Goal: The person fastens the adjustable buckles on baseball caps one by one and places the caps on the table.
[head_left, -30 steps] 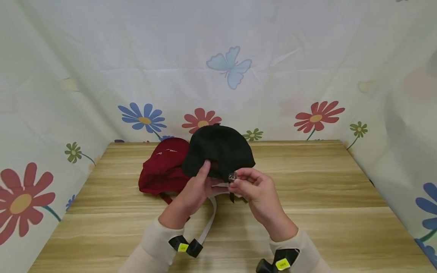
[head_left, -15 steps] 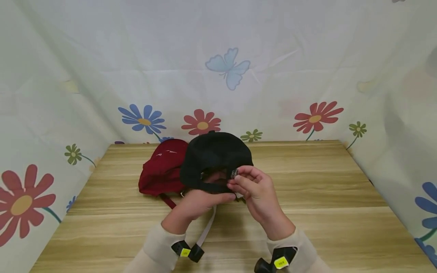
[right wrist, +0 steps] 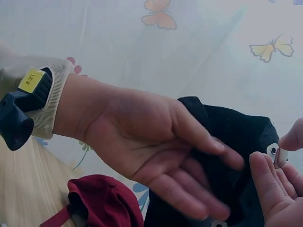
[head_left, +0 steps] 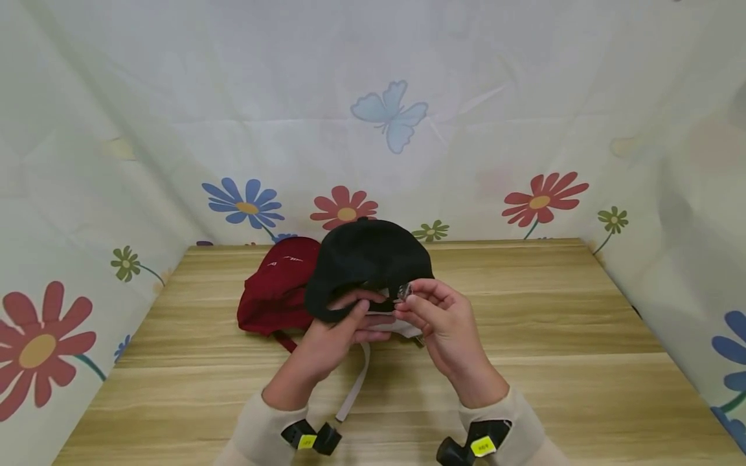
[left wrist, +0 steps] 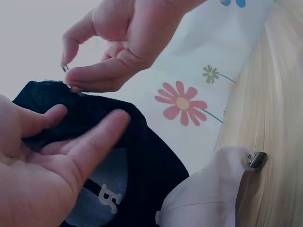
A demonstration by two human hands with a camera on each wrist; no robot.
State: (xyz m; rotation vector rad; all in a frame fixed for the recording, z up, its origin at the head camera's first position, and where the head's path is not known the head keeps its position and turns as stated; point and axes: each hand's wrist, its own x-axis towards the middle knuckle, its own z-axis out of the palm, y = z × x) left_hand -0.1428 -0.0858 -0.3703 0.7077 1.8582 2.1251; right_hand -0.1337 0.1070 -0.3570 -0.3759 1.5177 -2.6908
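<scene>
A black cap (head_left: 375,249) is held up over the table, its back opening facing me. My right hand (head_left: 449,330) pinches the small metal buckle (head_left: 405,292) of its back strap between thumb and fingertips. My left hand (head_left: 329,349) is at the strap, one finger showing inside the opening and the thumb in front. In the left wrist view, that hand's fingers look loosely extended, thumb and forefinger apart, with a grey lining (left wrist: 102,203) and pale lettering beyond them. The left fingers are blurred in the right wrist view.
Left of the black cap lies a dark red cap (head_left: 276,285) with its strap. A white cap (left wrist: 203,189) with a metal buckle (left wrist: 258,161) lies underneath, and its white strap (head_left: 352,391) trails toward me. Flowered cloth (head_left: 262,77) surrounds the wooden table (head_left: 553,388).
My left hand has shifted from the opening to below the strap, then up with a finger inside. The cap tilted down slightly, then rose a little. The right hand keeps pinching the buckle.
</scene>
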